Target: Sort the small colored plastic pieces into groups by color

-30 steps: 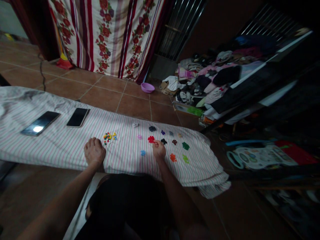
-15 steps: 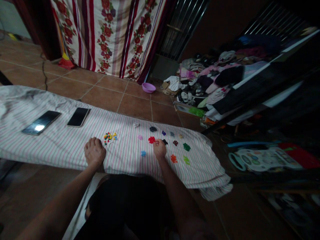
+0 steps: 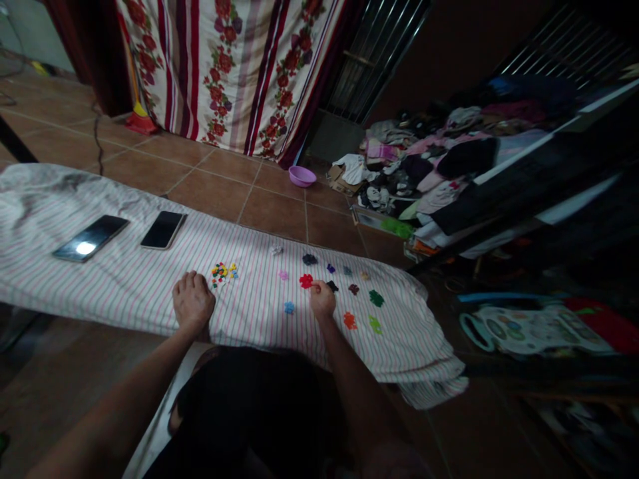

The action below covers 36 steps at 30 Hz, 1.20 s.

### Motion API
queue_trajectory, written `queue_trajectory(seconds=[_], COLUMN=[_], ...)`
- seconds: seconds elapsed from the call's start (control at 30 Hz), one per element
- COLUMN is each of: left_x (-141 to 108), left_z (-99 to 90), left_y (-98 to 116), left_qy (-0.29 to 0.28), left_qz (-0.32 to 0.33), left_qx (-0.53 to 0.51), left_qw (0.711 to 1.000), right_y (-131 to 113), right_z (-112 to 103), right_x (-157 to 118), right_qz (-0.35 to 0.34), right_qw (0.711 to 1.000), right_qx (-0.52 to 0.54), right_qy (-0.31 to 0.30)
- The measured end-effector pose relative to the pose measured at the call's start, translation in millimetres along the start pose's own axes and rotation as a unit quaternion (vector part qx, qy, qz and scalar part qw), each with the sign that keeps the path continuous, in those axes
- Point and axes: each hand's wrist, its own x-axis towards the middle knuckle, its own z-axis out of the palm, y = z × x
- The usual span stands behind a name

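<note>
My left hand (image 3: 194, 299) lies flat on the striped cloth, fingers stretched out, just left of a mixed pile of small coloured pieces (image 3: 223, 273). At the edge of the red pile (image 3: 306, 281), my right hand (image 3: 323, 299) is closed in a pinch; whatever its fingertips hold is too small to make out. Small single-colour piles surround it: black (image 3: 332, 286), dark grey (image 3: 309, 259), pink (image 3: 283, 275), blue (image 3: 289, 307), orange (image 3: 350, 320), lime green (image 3: 375, 324), dark green (image 3: 376, 298) and brown (image 3: 353, 289).
Two phones, one (image 3: 91, 238) at far left and another (image 3: 164, 230) beside it, rest on the cloth-covered surface (image 3: 259, 326). Beyond its far edge, a purple basin (image 3: 302, 176) stands on the tiled floor. Heaped clothes (image 3: 424, 153) lie at the back right.
The whole view has shifted slightly, moving things a little to the right. My right hand stays beside the red pile, and my left hand still rests flat on the cloth.
</note>
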Motion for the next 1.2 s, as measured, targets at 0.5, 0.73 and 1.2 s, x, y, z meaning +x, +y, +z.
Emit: queue_trajectory(seconds=[0.5, 0.73, 1.2], left_x=[-0.3, 1.0, 0.9], left_z=[-1.4, -4.7, -3.7], left_y=[0.1, 2.3, 2.3], left_qy=[0.010, -0.004, -0.007], left_qz=[0.018, 0.011, 0.008], left_qx=[0.039, 0.036, 0.032], left_qw=[0.999, 0.999, 0.999], right_y=[0.8, -0.5, -55.2], right_z=[0.8, 1.0, 16.4], right_x=[4.6, 5.3, -11.0], right_qz=[-0.035, -0.045, -0.137], right_qw=[0.999, 0.998, 0.986], right_qx=[0.022, 0.028, 0.097], right_qy=[0.005, 0.023, 0.008])
